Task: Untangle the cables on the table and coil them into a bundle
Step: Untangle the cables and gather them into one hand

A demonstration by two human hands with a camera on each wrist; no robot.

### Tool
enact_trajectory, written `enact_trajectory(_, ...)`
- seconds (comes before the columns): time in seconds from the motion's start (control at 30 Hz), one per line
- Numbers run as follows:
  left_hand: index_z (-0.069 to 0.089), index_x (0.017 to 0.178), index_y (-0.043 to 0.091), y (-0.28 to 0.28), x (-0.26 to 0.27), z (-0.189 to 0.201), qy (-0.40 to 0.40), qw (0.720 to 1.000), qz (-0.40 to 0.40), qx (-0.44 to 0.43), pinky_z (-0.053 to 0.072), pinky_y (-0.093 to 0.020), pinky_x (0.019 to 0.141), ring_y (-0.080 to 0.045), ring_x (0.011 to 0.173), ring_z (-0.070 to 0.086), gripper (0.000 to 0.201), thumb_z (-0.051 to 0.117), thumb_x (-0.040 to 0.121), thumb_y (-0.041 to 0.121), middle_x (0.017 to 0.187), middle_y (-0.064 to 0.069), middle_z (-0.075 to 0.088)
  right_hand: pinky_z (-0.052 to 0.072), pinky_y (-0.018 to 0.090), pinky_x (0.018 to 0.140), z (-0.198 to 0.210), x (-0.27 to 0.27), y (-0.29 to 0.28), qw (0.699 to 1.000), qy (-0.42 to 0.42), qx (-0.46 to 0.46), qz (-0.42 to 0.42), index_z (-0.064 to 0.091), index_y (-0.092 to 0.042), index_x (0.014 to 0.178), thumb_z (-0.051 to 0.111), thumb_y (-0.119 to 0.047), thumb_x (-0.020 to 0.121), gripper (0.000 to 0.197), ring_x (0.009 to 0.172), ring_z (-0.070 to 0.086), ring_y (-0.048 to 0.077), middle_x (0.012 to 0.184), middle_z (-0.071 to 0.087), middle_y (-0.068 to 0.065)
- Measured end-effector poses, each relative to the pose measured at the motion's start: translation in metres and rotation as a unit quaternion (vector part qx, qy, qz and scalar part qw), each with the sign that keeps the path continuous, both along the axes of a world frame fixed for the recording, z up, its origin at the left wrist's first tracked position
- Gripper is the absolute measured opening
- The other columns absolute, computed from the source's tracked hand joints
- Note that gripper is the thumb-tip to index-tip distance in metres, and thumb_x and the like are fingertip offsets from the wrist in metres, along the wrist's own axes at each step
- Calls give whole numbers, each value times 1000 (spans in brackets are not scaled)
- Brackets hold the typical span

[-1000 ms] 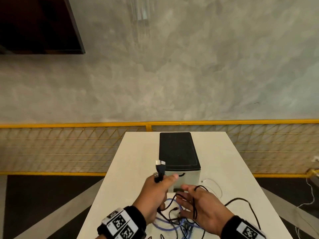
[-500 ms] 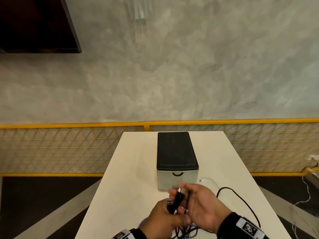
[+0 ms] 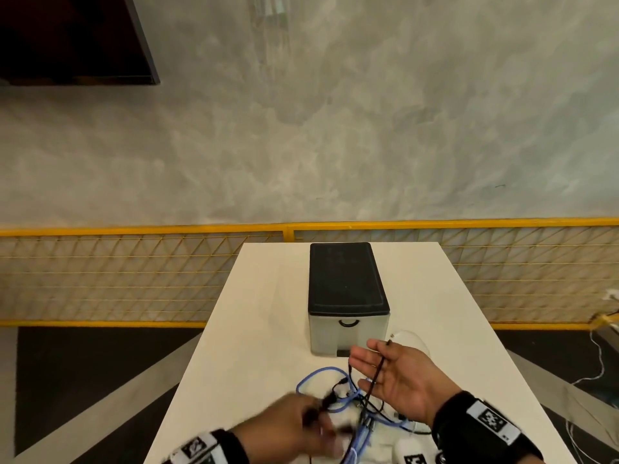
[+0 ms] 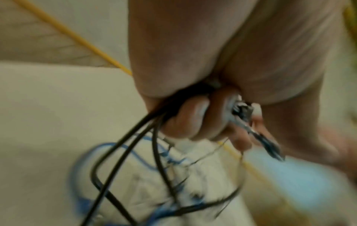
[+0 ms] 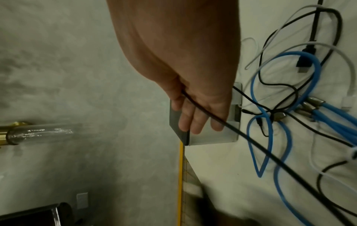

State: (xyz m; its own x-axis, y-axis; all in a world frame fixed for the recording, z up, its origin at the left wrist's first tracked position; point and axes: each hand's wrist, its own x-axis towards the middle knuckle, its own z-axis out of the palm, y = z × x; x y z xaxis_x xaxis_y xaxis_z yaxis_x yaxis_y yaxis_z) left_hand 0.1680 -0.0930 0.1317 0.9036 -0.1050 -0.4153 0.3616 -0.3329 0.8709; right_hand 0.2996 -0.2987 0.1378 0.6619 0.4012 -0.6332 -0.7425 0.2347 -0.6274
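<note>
A tangle of cables lies on the white table [image 3: 261, 329] near its front edge: a blue cable [image 3: 313, 376] [image 5: 270, 137], thin black cables [image 5: 289, 90] and white ones [image 5: 255, 58]. My left hand [image 3: 315, 423] is blurred and low over the tangle. It grips a black cable [image 4: 123, 154] in curled fingers [image 4: 195, 116], and a metal plug [image 4: 243, 111] sticks out beside them. My right hand [image 3: 378, 366] is held palm up with straight fingers [image 5: 193, 120]. The black cable [image 3: 376, 371] [image 5: 204, 110] is draped across its palm.
A grey storage box with a black lid [image 3: 345, 283] stands mid-table just beyond my right hand. A white adapter [image 3: 407, 447] lies at the front edge. A yellow mesh fence [image 3: 134, 276] runs behind the table before a grey wall.
My hands were together holding the black plug. The left hand has pulled down and left with the cable, and the right hand has opened flat, the cable running across it.
</note>
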Motion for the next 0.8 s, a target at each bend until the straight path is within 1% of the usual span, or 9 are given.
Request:
enact_trajectory(0.13, 59, 77, 16, -39, 46, 23, -91, 978, 175, -61, 32, -15, 39, -2, 39, 43, 18, 77, 81, 14, 47, 14, 48, 43, 37, 67, -3, -11, 12, 1000, -3, 1, 13, 56, -9, 96, 35, -19, 103, 24, 82, 64, 29, 95, 75, 16)
enact_trajectory(0.33, 72, 84, 18, -75, 61, 8, -108, 975, 185, -61, 60, -33, 77, -18, 86, 73, 13, 72, 78, 7, 88, -5, 77, 54, 44, 82, -1, -24, 29, 999, 3, 42, 20, 65, 5, 112, 36, -12, 98, 36, 102, 66, 35, 105, 72, 24)
enact_trajectory(0.4, 70, 77, 18, -80, 57, 4, -107, 972, 193, -76, 59, -30, 70, -16, 79, 73, 14, 71, 79, 4, 80, -2, 76, 56, 40, 70, 3, -24, 25, 999, 6, 19, 32, 66, 0, 101, 38, -13, 96, 31, 80, 68, 30, 81, 70, 17)
enact_trajectory(0.47, 63, 68, 18, -78, 46, -4, -85, 982, 144, -85, 49, -18, 58, -7, 63, 63, 23, 72, 77, -1, 63, 8, 67, 54, 34, 57, 5, -18, 17, 999, 24, 5, 32, 64, -3, 96, 43, -17, 95, 26, 64, 65, 27, 72, 66, 14)
enact_trajectory(0.53, 56, 61, 21, -73, 28, -16, -61, 996, 45, -37, 41, -18, 58, -4, 56, 51, 28, 75, 72, 3, 56, 12, 57, 53, 36, 66, 0, -8, 8, 1000, 27, -7, 9, 61, -4, 95, 44, -19, 97, 23, 83, 69, 31, 89, 74, 18)
enact_trajectory(0.6, 56, 62, 20, -62, 12, -27, -20, 1000, -14, 17, 41, -22, 65, -7, 64, 51, 26, 81, 67, 24, 65, 9, 58, 48, 44, 78, -3, -1, 3, 1000, 30, -6, 2, 57, -8, 94, 39, -20, 101, 23, 101, 67, 30, 100, 75, 19)
enact_trajectory(0.67, 61, 75, 19, -57, 16, -82, -138, 984, -35, 103, 49, -29, 80, -6, 76, 59, 31, 77, 74, 45, 82, 10, 66, 47, 49, 83, -8, 1, -1, 999, 40, -1, 4, 57, -9, 95, 37, -20, 103, 25, 104, 65, 30, 100, 75, 18)
enact_trajectory(0.73, 68, 91, 21, -71, 30, -88, -138, 968, -44, 207, 54, -33, 87, -8, 81, 65, 21, 54, 94, 37, 92, 9, 70, 47, 51, 84, -12, 2, -3, 999, 46, 7, -1, 57, -9, 95, 35, -20, 104, 26, 102, 65, 30, 95, 76, 18)
enact_trajectory(0.8, 66, 83, 32, -56, -6, -46, -48, 982, -130, 129, 50, -8, 75, 8, 70, 62, 19, 52, 95, 39, 77, 22, 69, 46, 52, 87, -13, 2, -3, 999, 43, 9, -9, 56, -10, 95, 34, -20, 104, 26, 100, 66, 31, 93, 77, 18)
